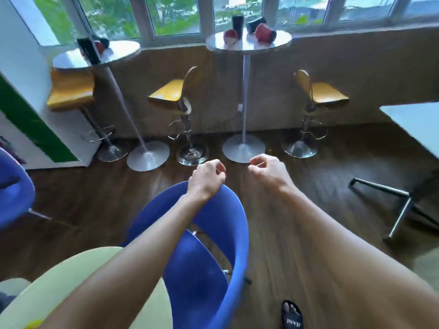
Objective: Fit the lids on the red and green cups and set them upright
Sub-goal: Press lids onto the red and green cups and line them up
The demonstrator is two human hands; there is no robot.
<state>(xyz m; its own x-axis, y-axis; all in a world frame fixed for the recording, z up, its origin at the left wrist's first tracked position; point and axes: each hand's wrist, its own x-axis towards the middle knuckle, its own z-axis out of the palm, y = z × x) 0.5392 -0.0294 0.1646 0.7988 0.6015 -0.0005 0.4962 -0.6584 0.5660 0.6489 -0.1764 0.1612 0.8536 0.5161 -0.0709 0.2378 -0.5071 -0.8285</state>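
Observation:
Two red cups lie on the round silver high table [280, 42] by the window: one red cup [230, 36] at its left, another red cup [263, 33] on its side with a dark end to the right. A dark upright cup [238, 22] and a dark lying item [254, 24] sit behind them. No green cup is clear in this blurred view. My left hand [207, 179] and my right hand [269, 170] hang far below and in front of that table, fingers loosely curled, holding nothing.
A second round high table [71, 58] at the left carries a dark box and a red item. Yellow bar stools [166, 93] [327, 96] flank the table post. A blue chair [213, 245] stands just under my left arm. A white table [418, 119] is at the right.

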